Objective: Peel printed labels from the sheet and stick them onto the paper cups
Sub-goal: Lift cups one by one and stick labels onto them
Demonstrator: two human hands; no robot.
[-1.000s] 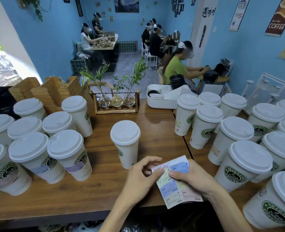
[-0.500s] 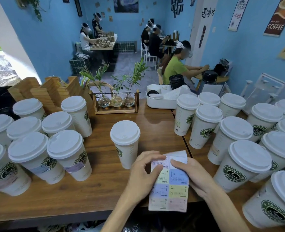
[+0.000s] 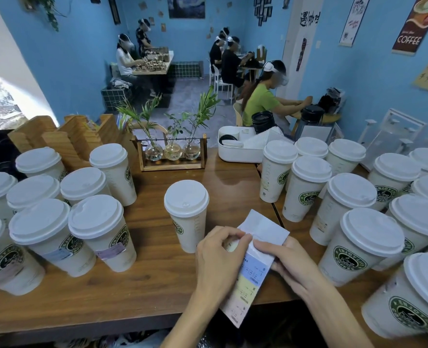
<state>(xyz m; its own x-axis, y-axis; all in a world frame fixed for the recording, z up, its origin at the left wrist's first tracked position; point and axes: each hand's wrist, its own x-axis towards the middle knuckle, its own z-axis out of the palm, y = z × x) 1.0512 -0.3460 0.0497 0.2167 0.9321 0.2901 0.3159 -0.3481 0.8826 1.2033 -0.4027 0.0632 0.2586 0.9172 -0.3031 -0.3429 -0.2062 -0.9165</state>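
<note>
A sheet of coloured printed labels (image 3: pixel 250 277) hangs over the near table edge, its blank white top bent back. My left hand (image 3: pixel 220 259) pinches at a label near the sheet's upper left, fingertips touching the paper. My right hand (image 3: pixel 288 262) grips the sheet's right edge. Just beyond my left hand stands a lone white lidded paper cup (image 3: pixel 186 214) with a green logo, upright and apart from the others. Two cups at the left, one (image 3: pixel 102 232) and its neighbour (image 3: pixel 47 237), carry pale labels on their sides.
Several lidded cups crowd the left side (image 3: pixel 82 184) and the right side (image 3: pixel 368 244) of the wooden table (image 3: pixel 145 285). At the back stand a wooden plant rack with glass vases (image 3: pixel 172 151), a white tray (image 3: pixel 240 151) and wooden holders (image 3: pixel 65 139). People sit at tables beyond.
The sheet turned from slanted to upright, then its top folded back. My left thumb and fingers moved onto the upper left label and curl around it.
</note>
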